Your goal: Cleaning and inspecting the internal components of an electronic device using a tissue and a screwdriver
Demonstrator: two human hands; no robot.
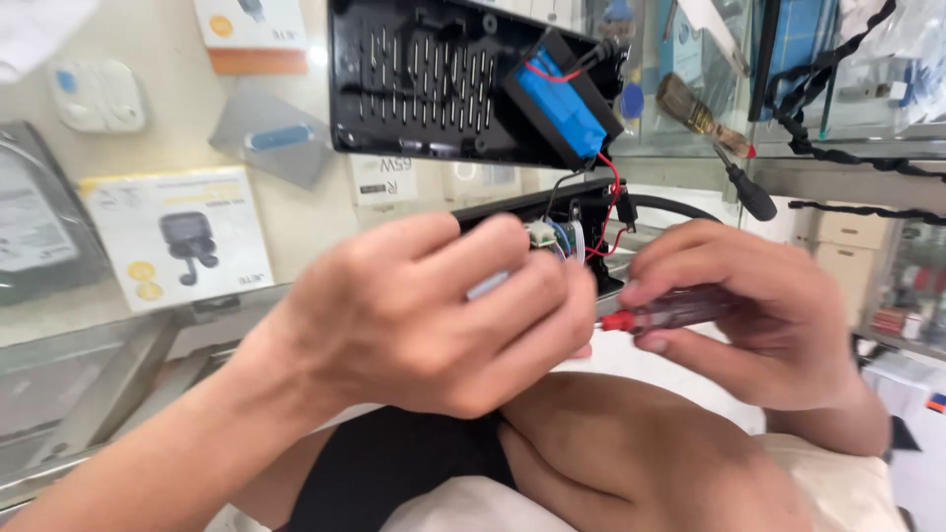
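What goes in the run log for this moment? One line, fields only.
left hand: pinching small part at wiring | right hand: gripping red-handled screwdriver | black casing: open, blue battery exposed

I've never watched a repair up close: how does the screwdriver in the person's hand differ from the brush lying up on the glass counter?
The screwdriver is gripped in the right hand; the brush lies untouched on the counter. The screwdriver has a clear handle with a red collar; the brush has a brown handle and dark bristles. The screwdriver lies about level; the brush slants. Both are slim hand tools.
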